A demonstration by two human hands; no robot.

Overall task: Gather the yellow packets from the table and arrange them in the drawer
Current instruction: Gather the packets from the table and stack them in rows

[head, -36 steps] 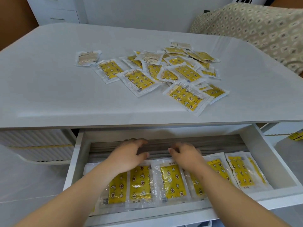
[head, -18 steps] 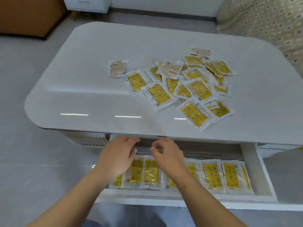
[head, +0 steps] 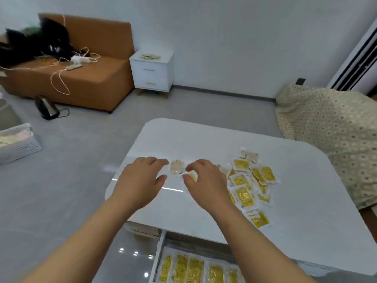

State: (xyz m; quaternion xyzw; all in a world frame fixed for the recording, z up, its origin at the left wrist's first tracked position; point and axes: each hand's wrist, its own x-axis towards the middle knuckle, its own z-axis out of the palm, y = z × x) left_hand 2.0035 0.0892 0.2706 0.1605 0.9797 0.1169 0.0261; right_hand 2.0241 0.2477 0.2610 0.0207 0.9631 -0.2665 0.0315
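Up come both grips, out of the open white drawer (head: 160, 254) and over the glossy white bench (head: 306, 201): left grip (head: 142, 180) spread and empty, right grip (head: 206, 181) loosely curled above a packet, nothing pinched yet. Flat yellow clear-edged plastic packets (head: 244, 194) lie scattered to the right, one pale face-down packet (head: 176, 169) between the fingertips, and a neat row of packets (head: 189, 269) is already in the drawer. They look light, limp and slick, so pinch a sealed edge, I'd say.

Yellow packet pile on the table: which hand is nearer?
Right. The right hand is over the pile's left edge; the left hand is farther left, beyond the pale packet.
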